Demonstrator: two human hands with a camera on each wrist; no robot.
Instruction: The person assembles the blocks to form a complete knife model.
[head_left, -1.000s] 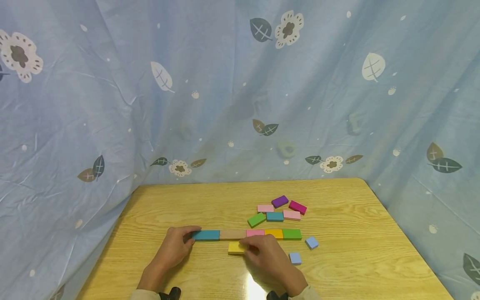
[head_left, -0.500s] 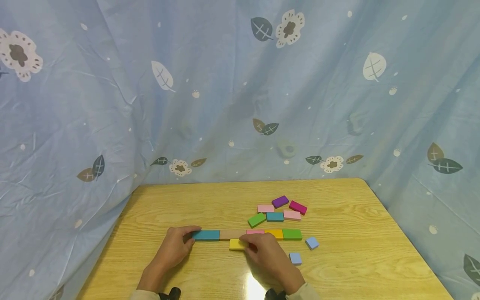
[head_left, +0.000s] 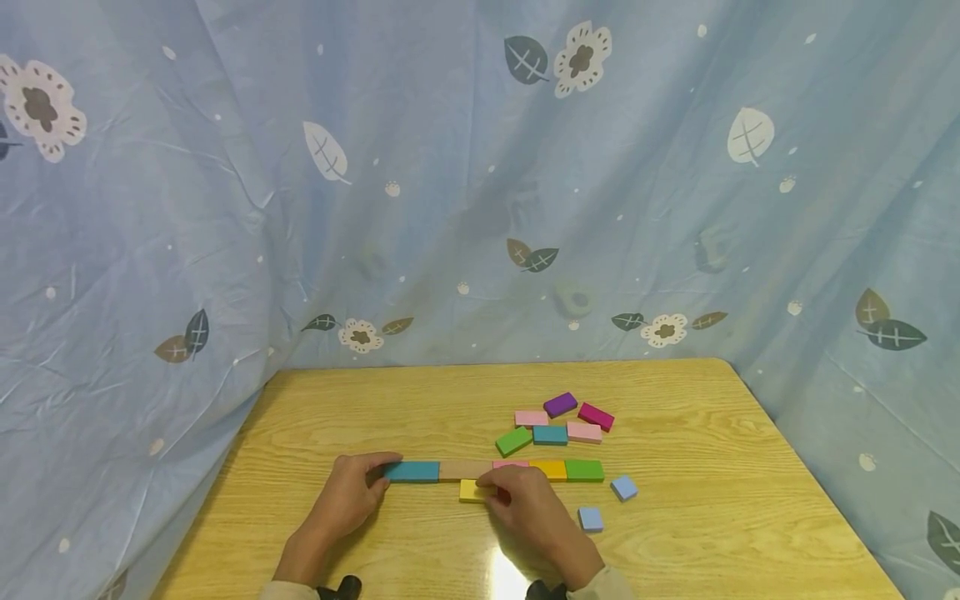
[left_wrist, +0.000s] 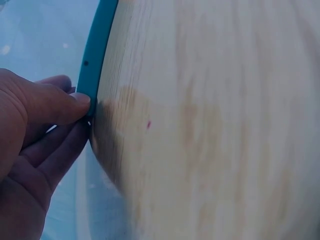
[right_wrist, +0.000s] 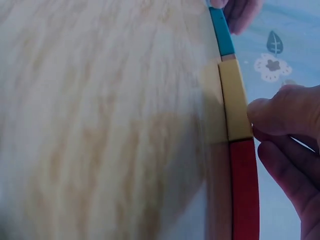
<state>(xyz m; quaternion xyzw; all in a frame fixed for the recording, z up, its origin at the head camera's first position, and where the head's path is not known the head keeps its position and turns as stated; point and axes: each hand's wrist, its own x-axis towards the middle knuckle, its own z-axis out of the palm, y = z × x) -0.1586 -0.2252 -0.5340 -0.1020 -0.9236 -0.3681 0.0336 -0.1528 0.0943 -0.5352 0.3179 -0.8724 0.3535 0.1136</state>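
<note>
In the head view my left hand (head_left: 352, 492) pinches the left end of a blue block (head_left: 412, 472), which starts a straight row. To its right lie a tan block (head_left: 465, 471), a pink block (head_left: 510, 464), an orange block (head_left: 552, 471) and a green block (head_left: 585, 472). My right hand (head_left: 528, 504) pinches a yellow block (head_left: 472, 492) along the row's near side, in front of the tan one. In the right wrist view the thumb is on the yellow block (right_wrist: 235, 100), and a red block (right_wrist: 245, 190) adjoins its end. From the head view my hand mostly hides that red block.
Behind the row lie several loose blocks: a green block (head_left: 513, 441), a blue block (head_left: 550, 436), pink ones, a purple block (head_left: 560, 405) and a magenta block (head_left: 596, 416). Two light blue squares (head_left: 623, 488) sit at right. A patterned curtain (head_left: 465, 183) surrounds the wooden table (head_left: 712, 533).
My right hand has shifted the yellow block slightly away from me and a little to the right, up against the row. The left hand and the row hold still.
</note>
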